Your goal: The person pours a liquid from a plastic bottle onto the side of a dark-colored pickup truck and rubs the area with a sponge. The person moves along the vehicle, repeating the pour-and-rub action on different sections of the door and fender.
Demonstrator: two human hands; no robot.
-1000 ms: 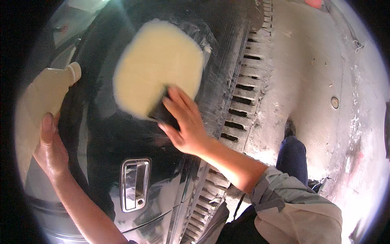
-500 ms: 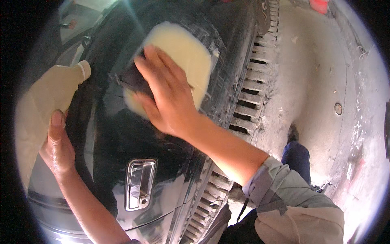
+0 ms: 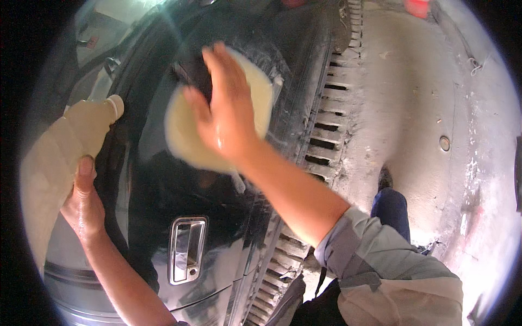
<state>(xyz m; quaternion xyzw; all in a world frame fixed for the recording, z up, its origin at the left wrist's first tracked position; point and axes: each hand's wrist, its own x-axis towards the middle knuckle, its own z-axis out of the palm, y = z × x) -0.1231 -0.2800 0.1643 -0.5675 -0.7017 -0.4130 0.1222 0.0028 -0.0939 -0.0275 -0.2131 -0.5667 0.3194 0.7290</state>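
Observation:
My left hand (image 3: 86,209) is wrapped round a large plastic bottle (image 3: 57,149) of cloudy liquid with a white cap, its neck pointing up and to the right. My right hand (image 3: 232,111) lies over a dark, flat piece of sandpaper (image 3: 191,76), fingers stretched along it and thumb at its near edge. Beneath that hand, a rounded pale-yellow filler patch (image 3: 182,133) covers part of the black car door (image 3: 157,187). The sandpaper overlaps the patch's upper left edge. My palm hides part of the patch, and the sandpaper's right side is under my fingers.
A chrome door handle (image 3: 188,251) is set in the panel nearer to me. Along the car's right side runs a slotted drain grate (image 3: 326,127) in a concrete floor (image 3: 413,92). My leg (image 3: 390,212) stands beyond it. A red object (image 3: 417,7) sits at the far right.
My right hand has slid away from me with the sandpaper, from the patch's left side to its upper left edge. My left hand still holds the bottle, and the view has shifted slightly.

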